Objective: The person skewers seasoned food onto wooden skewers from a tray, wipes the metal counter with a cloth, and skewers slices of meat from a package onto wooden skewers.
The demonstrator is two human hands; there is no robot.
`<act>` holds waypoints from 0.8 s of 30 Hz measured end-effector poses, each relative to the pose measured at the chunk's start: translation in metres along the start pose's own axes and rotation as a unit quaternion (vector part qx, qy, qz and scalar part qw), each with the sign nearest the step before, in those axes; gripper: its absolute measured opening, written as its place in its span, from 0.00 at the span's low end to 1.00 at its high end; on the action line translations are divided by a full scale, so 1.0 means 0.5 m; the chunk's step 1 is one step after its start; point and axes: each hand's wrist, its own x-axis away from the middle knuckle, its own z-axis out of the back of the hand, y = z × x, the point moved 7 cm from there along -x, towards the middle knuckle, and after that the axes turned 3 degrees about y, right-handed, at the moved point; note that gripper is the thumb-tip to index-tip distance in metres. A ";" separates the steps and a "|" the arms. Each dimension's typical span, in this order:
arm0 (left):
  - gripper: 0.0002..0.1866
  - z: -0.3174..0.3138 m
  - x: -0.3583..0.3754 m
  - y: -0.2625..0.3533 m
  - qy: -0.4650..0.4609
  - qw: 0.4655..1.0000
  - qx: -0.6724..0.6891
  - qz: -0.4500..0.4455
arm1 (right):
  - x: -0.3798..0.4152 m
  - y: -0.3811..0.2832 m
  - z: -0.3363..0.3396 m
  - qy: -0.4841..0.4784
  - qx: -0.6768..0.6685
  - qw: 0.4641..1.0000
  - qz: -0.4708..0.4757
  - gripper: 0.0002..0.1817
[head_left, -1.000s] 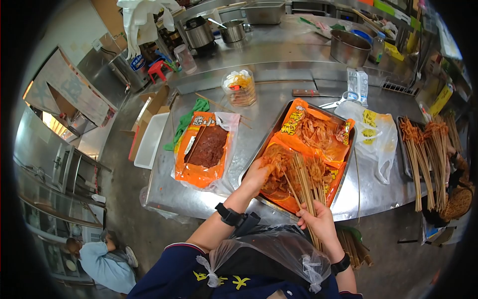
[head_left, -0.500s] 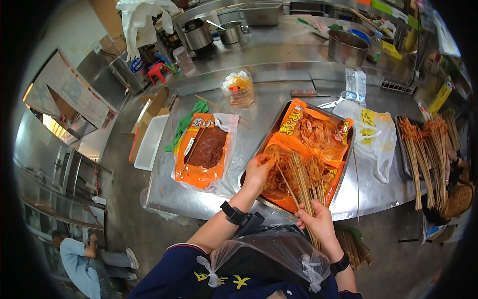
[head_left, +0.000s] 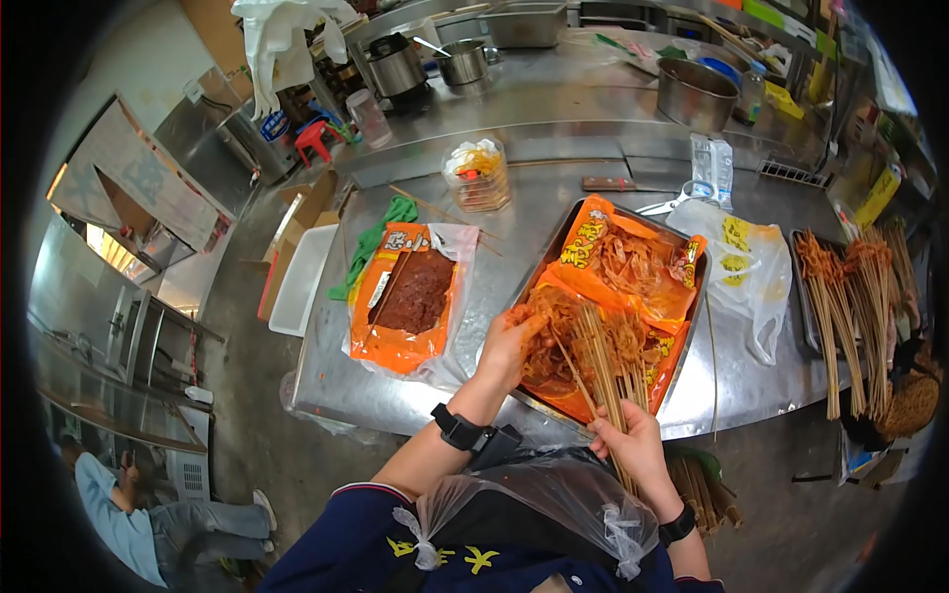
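Note:
My right hand is closed round a bamboo skewer bundle, whose upper ends lie over the tray. One skewer slants apart from the others, towards my left hand. My left hand pinches some red-sauced food strips beside that skewer's tip; exactly how they meet is hidden. Under the hands is a metal tray with more red strips and an orange printed bag, cut open and full of the same food.
Left on the steel table lies an orange bag of dark red paste. Behind are a clear tub and scissors. At right, a plastic bag lies near a tray of filled skewers. A person stands lower left.
My left fingers have shifted slightly in the food, while my right hand keeps its hold on the skewers. The person at lower left has moved further left.

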 end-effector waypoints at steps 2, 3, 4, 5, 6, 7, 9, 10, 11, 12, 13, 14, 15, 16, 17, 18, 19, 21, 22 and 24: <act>0.08 -0.002 0.008 0.006 0.005 1.000 0.005 -0.008 | -0.002 -0.001 0.000 0.004 -0.002 1.000 0.001 0.07; 0.08 0.000 0.010 0.003 0.014 1.000 0.017 -0.005 | -0.002 -0.001 0.001 0.005 0.004 1.000 0.004 0.07; 0.08 0.003 0.013 0.000 0.023 0.999 0.028 -0.001 | -0.001 0.000 0.001 0.007 0.011 1.000 0.007 0.07; 0.08 0.008 0.013 -0.004 0.024 0.999 0.029 0.000 | -0.001 0.001 0.001 0.007 0.012 1.000 0.006 0.07; 0.08 0.015 0.009 -0.008 0.026 1.000 -0.011 -0.007 | -0.001 0.001 0.000 0.006 0.011 1.000 0.005 0.07; 0.09 0.019 0.007 -0.008 0.029 0.998 -0.050 -0.014 | -0.002 0.001 0.000 0.006 0.011 1.000 0.004 0.07; 0.09 0.015 0.011 -0.001 0.012 0.998 -0.066 -0.014 | -0.003 0.002 -0.001 -0.001 0.015 1.000 0.007 0.07; 0.09 0.010 0.014 0.002 -0.004 0.997 -0.082 -0.013 | -0.004 0.004 -0.002 -0.008 0.018 1.000 0.008 0.07; 0.09 0.007 0.019 0.000 -0.005 0.997 -0.082 -0.014 | -0.004 0.004 -0.003 -0.008 0.019 1.000 0.009 0.07; 0.08 -0.004 0.029 -0.015 -0.033 0.991 -0.131 0.005 | -0.005 0.005 -0.002 -0.003 0.024 1.000 0.010 0.07; 0.08 -0.013 0.040 -0.034 -0.061 0.982 -0.179 0.024 | -0.005 0.004 -0.002 0.003 0.028 1.000 0.011 0.07; 0.07 -0.017 0.049 -0.047 -0.045 0.987 -0.156 -0.002 | -0.005 0.005 -0.003 0.002 0.028 1.000 0.011 0.07; 0.07 -0.014 0.049 -0.049 -0.038 0.989 -0.144 -0.009 | -0.004 0.004 -0.002 0.007 0.022 1.000 0.014 0.07; 0.07 -0.013 0.048 -0.047 -0.032 0.991 -0.133 -0.016 | -0.004 0.002 -0.001 0.012 0.016 1.000 0.018 0.07; 0.07 -0.016 0.047 -0.040 -0.032 0.991 -0.132 -0.016 | -0.003 0.000 -0.002 0.012 0.017 1.000 0.018 0.07; 0.08 -0.013 0.042 -0.022 -0.011 0.993 -0.112 -0.030 | 0.000 -0.003 -0.004 0.011 0.023 1.000 0.014 0.07; 0.08 -0.010 0.039 -0.011 0.010 0.995 -0.092 -0.043 | 0.002 -0.004 -0.004 0.010 0.029 1.000 0.009 0.07; 0.09 -0.014 0.034 -0.007 0.005 0.994 -0.084 -0.071 | 0.001 0.001 -0.001 0.005 0.028 1.000 0.013 0.07; 0.10 -0.015 0.032 0.000 0.001 0.992 -0.078 -0.101 | 0.000 0.001 -0.001 -0.001 0.025 1.000 0.018 0.07; 0.10 -0.015 0.024 -0.002 0.004 0.993 -0.074 -0.096 | 0.000 -0.001 -0.002 0.000 0.029 0.999 0.017 0.08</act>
